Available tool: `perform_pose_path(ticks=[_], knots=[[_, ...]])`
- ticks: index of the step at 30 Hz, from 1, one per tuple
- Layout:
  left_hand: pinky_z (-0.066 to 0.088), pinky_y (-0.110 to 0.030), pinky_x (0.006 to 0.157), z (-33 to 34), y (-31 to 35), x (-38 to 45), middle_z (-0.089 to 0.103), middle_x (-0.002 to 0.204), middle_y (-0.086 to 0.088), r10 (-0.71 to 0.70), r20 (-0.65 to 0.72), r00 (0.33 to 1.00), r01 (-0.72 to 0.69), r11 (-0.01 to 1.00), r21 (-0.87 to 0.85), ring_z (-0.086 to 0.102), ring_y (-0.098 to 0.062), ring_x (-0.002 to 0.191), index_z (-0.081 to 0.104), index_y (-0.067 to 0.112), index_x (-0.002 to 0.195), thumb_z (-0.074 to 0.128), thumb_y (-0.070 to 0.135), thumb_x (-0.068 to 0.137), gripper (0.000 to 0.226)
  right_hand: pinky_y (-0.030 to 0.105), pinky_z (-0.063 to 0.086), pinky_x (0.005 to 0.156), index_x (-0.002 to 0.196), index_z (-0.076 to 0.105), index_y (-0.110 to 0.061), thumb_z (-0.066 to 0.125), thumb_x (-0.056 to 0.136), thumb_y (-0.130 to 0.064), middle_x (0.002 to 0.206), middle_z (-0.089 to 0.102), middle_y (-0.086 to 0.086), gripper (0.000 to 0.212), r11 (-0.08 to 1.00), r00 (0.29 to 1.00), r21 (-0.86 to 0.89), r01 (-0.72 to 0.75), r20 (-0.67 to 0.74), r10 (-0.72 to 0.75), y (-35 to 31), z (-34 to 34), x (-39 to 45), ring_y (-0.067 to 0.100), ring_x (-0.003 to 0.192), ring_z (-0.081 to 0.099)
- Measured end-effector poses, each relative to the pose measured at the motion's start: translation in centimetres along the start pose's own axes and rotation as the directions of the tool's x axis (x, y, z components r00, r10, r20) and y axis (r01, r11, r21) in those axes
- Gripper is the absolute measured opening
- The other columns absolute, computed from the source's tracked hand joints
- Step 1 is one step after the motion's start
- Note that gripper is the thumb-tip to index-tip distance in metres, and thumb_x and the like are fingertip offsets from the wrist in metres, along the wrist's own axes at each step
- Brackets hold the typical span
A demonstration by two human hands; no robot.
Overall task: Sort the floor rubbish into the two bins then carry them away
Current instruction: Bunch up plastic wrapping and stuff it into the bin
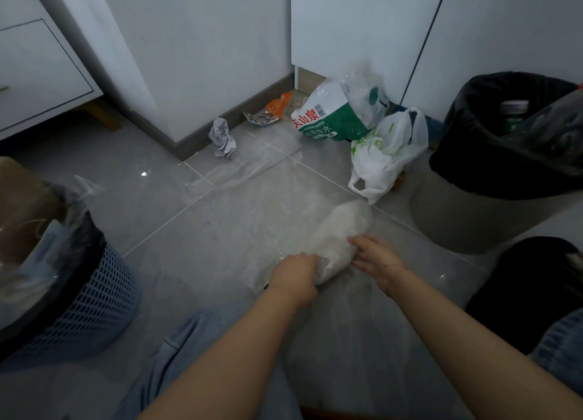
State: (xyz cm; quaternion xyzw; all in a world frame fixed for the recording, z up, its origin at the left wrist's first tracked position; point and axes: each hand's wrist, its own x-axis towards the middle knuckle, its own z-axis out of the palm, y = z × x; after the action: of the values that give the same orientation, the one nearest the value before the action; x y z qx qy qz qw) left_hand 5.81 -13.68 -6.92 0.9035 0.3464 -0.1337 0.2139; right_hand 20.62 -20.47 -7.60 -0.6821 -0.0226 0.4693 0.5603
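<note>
White cabinet doors above a grey tiled floor, a drawer unit on wooden legs at left.

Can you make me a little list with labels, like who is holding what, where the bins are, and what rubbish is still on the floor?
left hand: grips the clear plastic bundle
right hand: touches the same bundle
blue bin: on the left, clear liner inside
grey bin: on the right, black liner, bottle inside
still on floor: crumpled paper, orange wrapper, green and white wrap, white bag
</note>
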Motion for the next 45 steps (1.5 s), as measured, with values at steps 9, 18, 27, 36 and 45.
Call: perform_pose_path(ticks=[9,18,27,36,45], knots=[[0.042,-0.027,0.077,-0.6,-1.3,-0.2,0.069,0.102,-0.007,0.213,-0.070,0.975,-0.224,0.912,-0.343,0.060,-0.016,0.092,0.071,0.012,0.104,0.072,0.009,0.067,0.037,0.040,0.050,0.089,0.106,0.060,-0.026,0.052,0.076,0.008,0.108,0.066,0.006,0.046,0.673,0.851,-0.530,0.516,0.402,-0.337,0.7,-1.5,-1.8,0.023,0.101,0.063],[0.039,-0.011,0.065,-1.6,-0.5,-0.6,0.046,0.095,0.010,-0.159,-0.391,0.906,-0.159,0.730,-0.665,0.047,-0.003,0.079,0.047,0.024,0.086,0.090,0.028,0.054,0.054,0.024,0.049,0.093,0.126,0.042,-0.026,0.076,0.072,-0.018,0.121,0.056,-0.005,0.064,0.676,0.793,-0.534,0.508,0.597,-0.124,-0.8,-1.7,-3.8,0.009,0.112,0.057],[0.039,-0.024,0.103,-8.1,-1.3,-8.5,0.040,0.142,0.009,-0.257,-0.404,0.878,-0.272,0.427,-0.862,0.041,-0.006,0.128,0.041,0.037,0.132,0.077,0.034,0.075,0.067,0.021,0.053,0.065,0.095,0.060,-0.013,0.081,0.068,-0.004,0.090,0.069,0.005,0.035,0.752,0.800,-0.334,0.568,0.440,-0.408,-6.6,2.4,-7.7,0.007,0.072,0.065],[0.035,-0.039,0.111,-13.8,-4.2,-17.7,0.018,0.152,0.019,-0.306,-0.492,0.815,-0.285,0.528,-0.800,0.030,-0.006,0.138,0.013,0.058,0.139,0.078,0.051,0.066,0.098,0.033,0.054,0.081,0.107,0.066,-0.019,0.074,0.074,-0.008,0.108,0.070,0.007,0.035,0.869,0.693,-0.161,0.468,0.677,-0.248,-11.9,11.6,-15.3,0.021,0.096,0.067],[0.058,-0.030,0.074,-19.3,-9.5,-26.1,0.070,0.100,0.006,-0.512,-0.617,0.597,-0.468,0.403,-0.787,0.069,-0.012,0.090,0.059,0.027,0.112,0.079,0.012,0.073,0.046,0.032,0.054,0.084,0.106,0.069,-0.014,0.075,0.069,-0.022,0.100,0.072,0.005,0.039,0.812,0.489,-0.074,0.580,0.828,-0.274,-13.3,22.2,-20.7,0.020,0.093,0.067]])
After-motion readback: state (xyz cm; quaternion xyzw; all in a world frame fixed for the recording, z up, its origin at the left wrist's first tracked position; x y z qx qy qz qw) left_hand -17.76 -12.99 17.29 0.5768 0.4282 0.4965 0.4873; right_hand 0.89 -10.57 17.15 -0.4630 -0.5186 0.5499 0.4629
